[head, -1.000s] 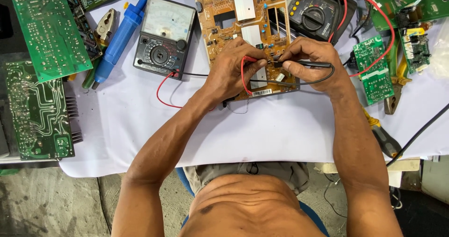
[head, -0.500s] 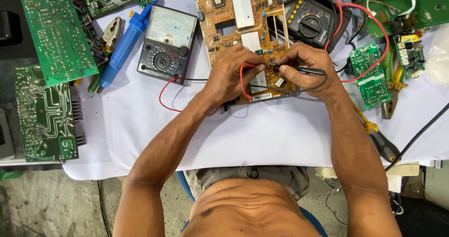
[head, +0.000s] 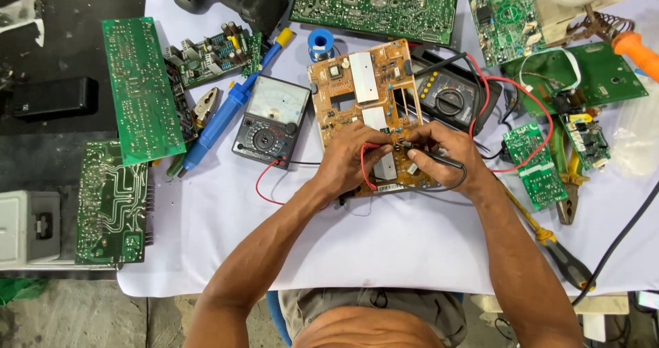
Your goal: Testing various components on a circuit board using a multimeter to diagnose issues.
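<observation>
A white table cloth point(head: 384, 245) fills the middle of the frame, with an orange circuit board point(head: 362, 90) at upper centre. On its lower edge the left hand point(head: 350, 163) pinches a red probe point(head: 365, 166), the right hand point(head: 443, 157) grips a black probe point(head: 432, 157); the grey meter point(head: 269, 120) lies just left

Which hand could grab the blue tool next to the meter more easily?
Probably the left hand. It rests on the orange circuit board, on the same side as the blue tool. The right hand holds a black probe and sits farther away.
</observation>
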